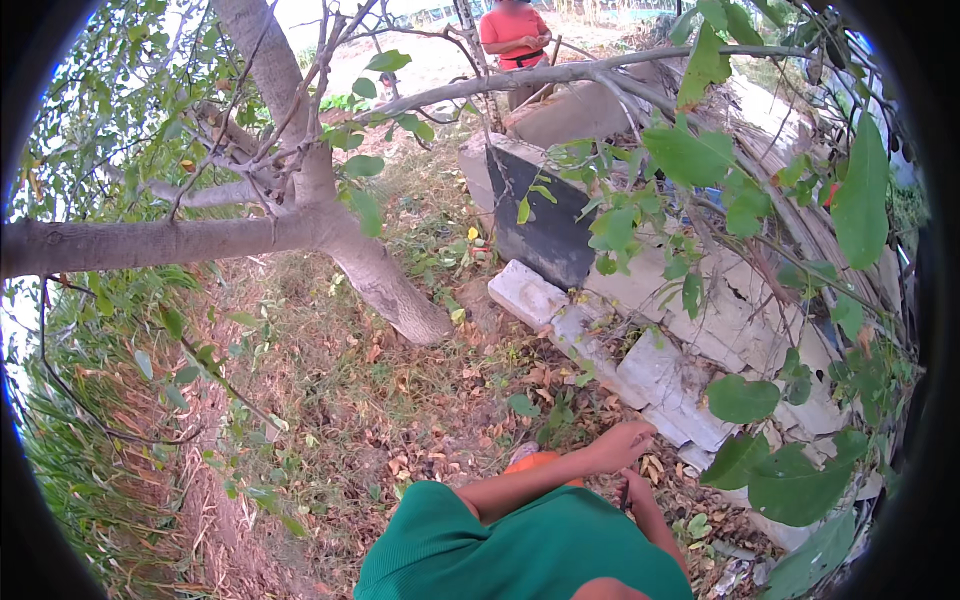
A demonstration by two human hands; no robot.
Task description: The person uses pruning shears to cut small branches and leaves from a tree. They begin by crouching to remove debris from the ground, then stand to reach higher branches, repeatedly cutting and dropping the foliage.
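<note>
My left hand [621,447] reaches across my front to the right, just above my right hand, its fingers pointing toward the stone blocks. Whether it holds anything is too small to tell. My right hand [637,489] is close below it, curled around a dark, narrow object [624,495], possibly a tool handle; most of it is hidden. Both hands are in front of my green shirt [540,544]. Beneath the left forearm shows a bit of orange cloth [532,461]. Dry leaves [540,375] cover the ground ahead.
A leaning tree trunk [390,285] stands ahead, with a thick limb [150,244] running left. Pale stone blocks [529,292], a dark panel [536,217] and leafy branches [690,154] line the right. Beyond them stands a person [514,34] in a red shirt. Tall grass [75,480] grows left.
</note>
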